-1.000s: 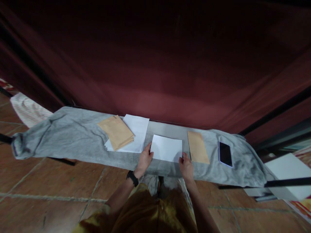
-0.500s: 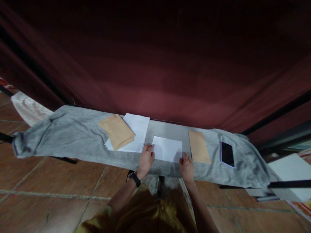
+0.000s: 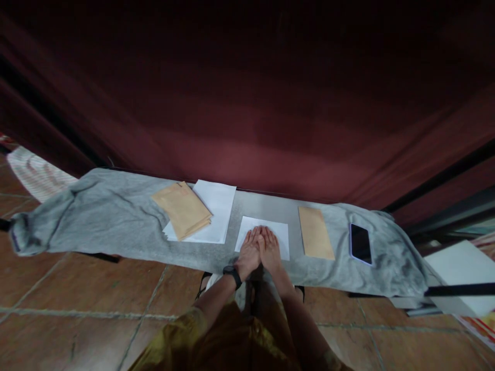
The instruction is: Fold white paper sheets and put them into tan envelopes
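Note:
A folded white sheet [image 3: 280, 234] lies on the grey cloth [image 3: 116, 226] in front of me. My left hand [image 3: 248, 252] and my right hand [image 3: 269, 249] rest side by side on its middle, fingers stretched flat and pressing down. A black watch sits on my left wrist. A single brown envelope [image 3: 315, 233] lies just right of the sheet. To the left, a stack of brown envelopes [image 3: 181, 208] sits on a pile of white sheets [image 3: 214, 211].
A phone [image 3: 360, 243] lies face up at the right end of the cloth. A dark red curtain [image 3: 247, 118] hangs close behind the table. A white board [image 3: 458, 273] stands at the far right over the tiled floor [image 3: 77, 309].
Both hands left the sheet's side edges and came together on its middle, now lying flat on it. The sheet looks shorter front to back than a second ago.

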### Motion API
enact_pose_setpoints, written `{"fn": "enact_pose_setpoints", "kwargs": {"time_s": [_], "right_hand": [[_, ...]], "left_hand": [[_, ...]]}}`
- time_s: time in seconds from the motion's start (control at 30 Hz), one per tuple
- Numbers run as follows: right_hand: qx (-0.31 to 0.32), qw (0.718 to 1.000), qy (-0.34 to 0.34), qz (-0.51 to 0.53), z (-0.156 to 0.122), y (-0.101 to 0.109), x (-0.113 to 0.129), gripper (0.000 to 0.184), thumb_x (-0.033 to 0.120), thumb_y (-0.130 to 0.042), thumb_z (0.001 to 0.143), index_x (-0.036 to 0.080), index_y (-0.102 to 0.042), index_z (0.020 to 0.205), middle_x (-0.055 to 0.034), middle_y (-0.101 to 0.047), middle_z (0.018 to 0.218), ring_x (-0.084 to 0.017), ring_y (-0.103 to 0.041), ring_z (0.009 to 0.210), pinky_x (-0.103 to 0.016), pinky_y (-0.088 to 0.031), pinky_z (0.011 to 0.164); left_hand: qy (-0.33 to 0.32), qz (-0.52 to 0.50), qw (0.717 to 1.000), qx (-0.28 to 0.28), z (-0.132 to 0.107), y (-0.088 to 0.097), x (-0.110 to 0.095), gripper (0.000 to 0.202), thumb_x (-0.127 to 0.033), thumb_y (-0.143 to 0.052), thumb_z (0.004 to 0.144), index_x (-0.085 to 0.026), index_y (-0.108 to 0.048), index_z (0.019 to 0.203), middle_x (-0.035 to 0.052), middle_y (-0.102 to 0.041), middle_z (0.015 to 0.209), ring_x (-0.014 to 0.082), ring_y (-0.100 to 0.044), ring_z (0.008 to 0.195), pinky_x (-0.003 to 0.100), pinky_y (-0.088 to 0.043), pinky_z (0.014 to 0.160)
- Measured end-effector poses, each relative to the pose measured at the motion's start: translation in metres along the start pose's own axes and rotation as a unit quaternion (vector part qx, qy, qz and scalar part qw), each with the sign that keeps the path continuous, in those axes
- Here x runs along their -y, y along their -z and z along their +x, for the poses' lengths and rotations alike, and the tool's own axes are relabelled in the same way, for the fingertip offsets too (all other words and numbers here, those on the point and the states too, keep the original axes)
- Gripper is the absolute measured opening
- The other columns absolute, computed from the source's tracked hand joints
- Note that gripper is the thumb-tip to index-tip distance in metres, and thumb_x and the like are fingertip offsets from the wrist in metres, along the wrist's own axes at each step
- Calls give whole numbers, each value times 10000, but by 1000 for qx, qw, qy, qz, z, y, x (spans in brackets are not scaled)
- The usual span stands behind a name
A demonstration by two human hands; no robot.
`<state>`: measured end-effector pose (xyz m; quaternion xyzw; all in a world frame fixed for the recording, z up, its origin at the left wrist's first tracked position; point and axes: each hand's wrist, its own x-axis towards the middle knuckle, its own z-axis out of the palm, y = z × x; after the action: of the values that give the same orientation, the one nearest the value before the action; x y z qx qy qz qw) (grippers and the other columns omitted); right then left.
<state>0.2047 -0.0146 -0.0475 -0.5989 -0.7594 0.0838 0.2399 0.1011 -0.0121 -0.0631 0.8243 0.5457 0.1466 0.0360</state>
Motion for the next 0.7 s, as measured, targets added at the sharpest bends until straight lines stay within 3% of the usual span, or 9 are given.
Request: {"fn": "enact_pose_setpoints", "kwargs": {"time_s": [0.13, 0.33, 0.7], "right_hand": [[1, 999, -8, -49, -9, -3, -9, 544, 317, -217, 1094, 114, -481, 1524, -147, -496, 1575, -231, -420, 1478, -456, -303, 1223], [-37, 993, 13, -110, -18, -3, -23, 532, 345, -333, 1086, 97, -447, 1543, -185, -441, 1602, -285, -420, 1477, -508, -303, 1213], [-85, 986, -17, -145, -34, 8, -54, 573, 390, -315, 1090, 76, -413, 1559, -216, -483, 1566, -301, -452, 1445, -499, -320, 1188]], "left_hand": [[31, 23, 999, 22, -2, 4, 6, 601, -180, -293, 1007, -97, -311, 1601, 148, -361, 1655, 231, -282, 1559, 461, -255, 1274], [65, 36, 997, 6, -6, 16, 12, 595, -310, -278, 1049, -65, -335, 1588, 151, -336, 1663, 234, -227, 1575, 443, -223, 1286], [126, 48, 991, -14, -17, 22, 21, 642, -424, -279, 1073, -35, -349, 1579, 182, -326, 1654, 278, -280, 1557, 470, -253, 1272]]}}
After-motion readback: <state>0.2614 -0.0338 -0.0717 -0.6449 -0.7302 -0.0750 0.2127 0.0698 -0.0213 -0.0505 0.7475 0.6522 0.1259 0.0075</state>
